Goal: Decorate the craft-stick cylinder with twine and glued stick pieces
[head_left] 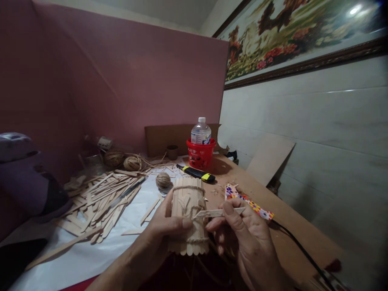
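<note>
The left hand is holding an upright, barrel-like cylinder of pale wooden craft sticks in front of the person, near the edge of the bench. Its grip is clamping on the cylinder's left side, the thumb lying across the front. Two bands of tan twine are circling the cylinder, one near the top, one near the bottom, and small pale wood pieces are sitting on its front between them.

The right hand is pinching a thin, flat, pale wooden strip in a closed grip, thumb against fingers. The strip is lying nearly level, its pointed left end overlapping the cylinder's front; whether they are touching, I cannot tell.

Just beyond the right hand, a flower-patterned, multicoloured object is resting on the bench, a black cord trailing from it. Behind the cylinder, a black-and-yellow utility knife is lying before a red plastic bucket, in which a clear bottle with a white cap is standing. A small tan ball of twine is resting left of the knife, and a loose heap of pale wooden sticks is spreading over a white sheet farther left.
</note>
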Demonstrator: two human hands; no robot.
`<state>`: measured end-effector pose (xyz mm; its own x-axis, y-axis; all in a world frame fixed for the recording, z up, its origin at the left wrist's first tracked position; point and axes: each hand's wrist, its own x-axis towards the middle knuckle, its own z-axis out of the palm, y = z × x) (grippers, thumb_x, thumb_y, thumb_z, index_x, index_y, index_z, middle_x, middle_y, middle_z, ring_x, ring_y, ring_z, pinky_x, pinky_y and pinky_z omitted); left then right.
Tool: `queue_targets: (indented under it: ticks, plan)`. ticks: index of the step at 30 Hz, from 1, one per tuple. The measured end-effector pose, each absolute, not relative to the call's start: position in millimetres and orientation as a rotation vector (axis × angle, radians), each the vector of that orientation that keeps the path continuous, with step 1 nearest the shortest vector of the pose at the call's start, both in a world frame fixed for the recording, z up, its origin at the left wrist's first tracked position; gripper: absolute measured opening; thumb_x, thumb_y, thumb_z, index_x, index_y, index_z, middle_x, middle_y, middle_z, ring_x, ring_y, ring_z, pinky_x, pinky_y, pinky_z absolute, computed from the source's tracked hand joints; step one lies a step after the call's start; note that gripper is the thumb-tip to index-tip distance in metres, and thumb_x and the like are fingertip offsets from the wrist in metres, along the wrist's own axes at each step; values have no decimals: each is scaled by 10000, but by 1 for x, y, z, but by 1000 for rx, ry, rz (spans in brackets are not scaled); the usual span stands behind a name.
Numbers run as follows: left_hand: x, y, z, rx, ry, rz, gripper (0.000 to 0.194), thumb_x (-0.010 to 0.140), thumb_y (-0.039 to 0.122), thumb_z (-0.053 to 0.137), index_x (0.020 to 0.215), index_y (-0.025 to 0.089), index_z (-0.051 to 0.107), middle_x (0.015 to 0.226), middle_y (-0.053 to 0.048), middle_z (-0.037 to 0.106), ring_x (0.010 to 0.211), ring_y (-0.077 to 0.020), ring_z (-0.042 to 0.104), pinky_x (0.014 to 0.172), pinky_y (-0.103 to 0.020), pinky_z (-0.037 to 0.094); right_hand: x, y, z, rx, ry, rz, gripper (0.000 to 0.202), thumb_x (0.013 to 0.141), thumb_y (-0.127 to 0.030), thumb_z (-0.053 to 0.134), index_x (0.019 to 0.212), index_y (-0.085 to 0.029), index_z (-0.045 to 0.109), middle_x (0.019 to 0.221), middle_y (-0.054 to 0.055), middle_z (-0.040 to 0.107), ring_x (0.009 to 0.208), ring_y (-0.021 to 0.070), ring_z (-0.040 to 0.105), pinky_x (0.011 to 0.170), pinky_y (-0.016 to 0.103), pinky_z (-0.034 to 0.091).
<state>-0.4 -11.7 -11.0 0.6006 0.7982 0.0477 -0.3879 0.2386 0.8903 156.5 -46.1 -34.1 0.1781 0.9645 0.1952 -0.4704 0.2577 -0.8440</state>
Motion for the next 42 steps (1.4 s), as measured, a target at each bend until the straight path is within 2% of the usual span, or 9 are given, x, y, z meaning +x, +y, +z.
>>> queue_targets:
  ticks: [3, 8, 12, 20, 30, 34, 42]
  plan:
    - [-1, -10, -13, 1063, 449, 847, 677, 697, 240, 688, 1315, 199, 414, 965, -131, 676, 866, -294, 668, 705, -382, 533, 156, -45, -35, -742, -872, 1135, 329, 811, -452, 700, 841, -193, 500, 588, 9, 697, 416, 80, 517, 361, 158, 462]
    - [-2, -10, -14, 1057, 449, 835, 700, 709, 224, 673, 1346, 195, 382, 1046, -163, 671, 872, -313, 675, 755, -443, 523, 157, -46, -35, -751, -850, 1143, 345, 799, -475, 703, 850, -193, 513, 580, 4, 697, 405, 75, 519, 367, 151, 459]
    - [-1, -10, -12, 1062, 436, 835, 642, 717, 200, 684, 1301, 170, 421, 1080, -182, 667, 900, -333, 674, 783, -474, 519, 159, -47, -29, -738, -791, 1125, 360, 766, -453, 742, 826, -203, 490, 554, -8, 689, 395, 74, 525, 358, 140, 445]
    - [4, -9, -15, 1019, 323, 843, 797, 645, 158, 754, 1344, 211, 373, 1107, -167, 656, 956, -329, 667, 766, -409, 525, 159, -50, -30, -710, -840, 1110, 290, 831, -418, 693, 832, -204, 498, 595, -4, 709, 425, 69, 543, 393, 135, 459]
    - [4, -9, -17, 1024, 325, 842, 791, 644, 151, 757, 1333, 220, 374, 1078, -161, 664, 937, -345, 671, 733, -427, 533, 161, -48, -32, -734, -801, 1135, 331, 799, -431, 721, 848, -200, 487, 572, -9, 691, 410, 74, 527, 380, 146, 444]
    - [5, -7, -19, 1042, 316, 843, 739, 636, 180, 767, 1287, 214, 421, 1111, -166, 647, 959, -355, 659, 731, -436, 531, 160, -47, -37, -760, -836, 1131, 324, 827, -454, 688, 877, -196, 498, 571, -11, 691, 402, 71, 514, 373, 148, 445]
    - [1, -6, -18, 1068, 368, 858, 679, 651, 169, 758, 1271, 174, 481, 1064, -174, 666, 914, -354, 673, 740, -461, 541, 163, -49, -29, -756, -747, 1139, 353, 782, -445, 732, 854, -207, 481, 559, -18, 684, 389, 67, 510, 351, 129, 425]
